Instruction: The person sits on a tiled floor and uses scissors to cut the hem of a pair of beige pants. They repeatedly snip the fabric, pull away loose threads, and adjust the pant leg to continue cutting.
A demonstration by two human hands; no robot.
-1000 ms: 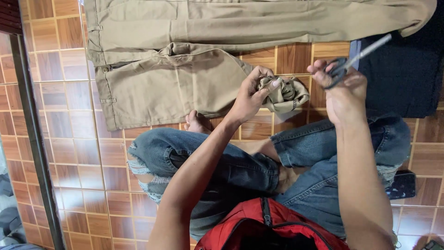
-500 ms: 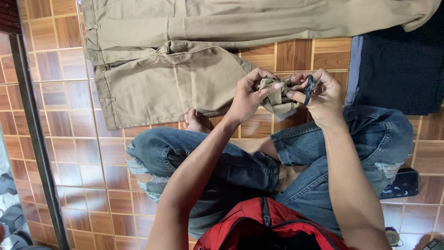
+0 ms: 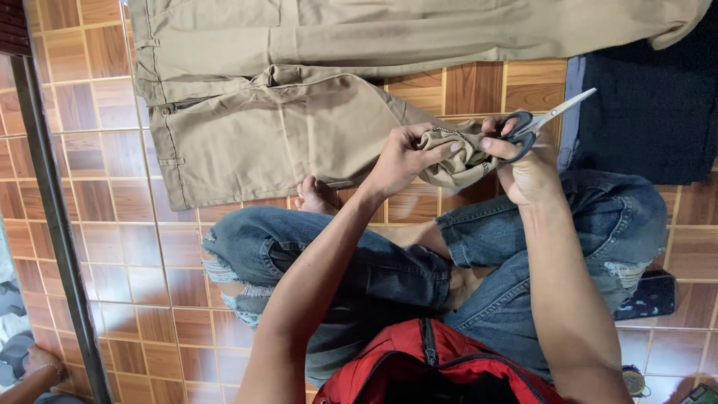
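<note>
The left hand (image 3: pixel 400 157) pinches the bunched hem of the khaki trousers (image 3: pixel 262 127) spread on the tiled floor (image 3: pixel 90 247), the right hand (image 3: pixel 523 168) grips scissors (image 3: pixel 535 123) — blades together, clear of the cloth — so cutting looks unfinished.

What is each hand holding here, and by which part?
Left hand grips the bunched end of the khaki trouser leg. Right hand holds scissors by the handle loops and also pinches the cloth.
</note>
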